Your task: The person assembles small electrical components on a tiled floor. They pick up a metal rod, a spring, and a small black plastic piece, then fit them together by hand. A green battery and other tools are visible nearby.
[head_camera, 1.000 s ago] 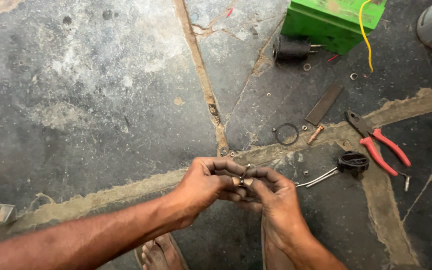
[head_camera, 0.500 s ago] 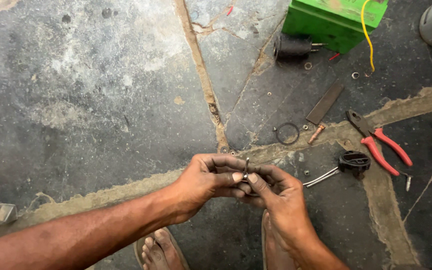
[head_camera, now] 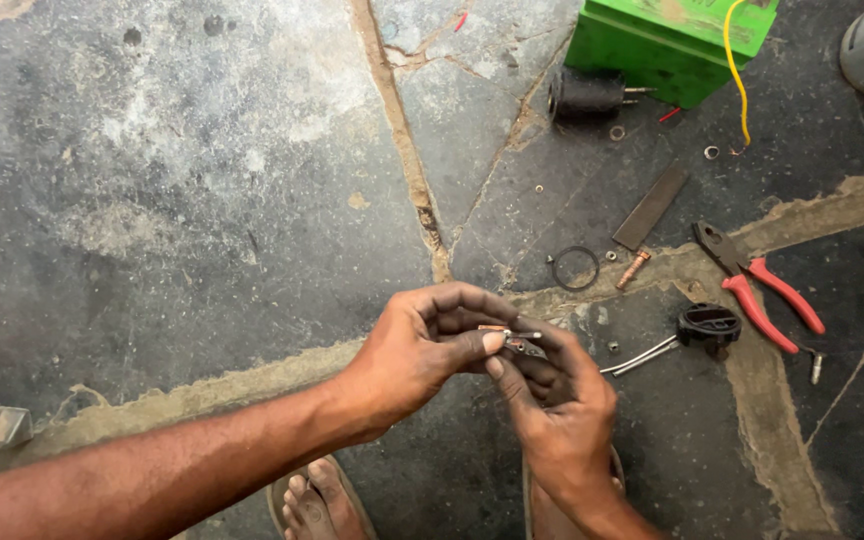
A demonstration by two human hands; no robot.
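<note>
On a cracked stone floor, seen from the head camera, a person is crouching with both hands meeting low in the frame. The left hand is pinching a small metal part between thumb and forefinger, fingers curled narrow around it, seemingly to steady it. The right hand is coming up from below, its fingertips closing on the same part from the other side, likely so the two hands can work it against each other. What the part is cannot be told at this size.

Tools are lying just beyond the hands, apparently kept within reach: red-handled pliers to the right, a flat metal file above them, a black ring near the file's handle, and a black lever with a metal arm just beside the right hand. A green box with a yellow wire is sitting at the top edge, a black cylinder touching or nearly touching its side.

Open floor is spreading wide to the left; the right side is crowded. Bare toes are showing beneath the left forearm.
</note>
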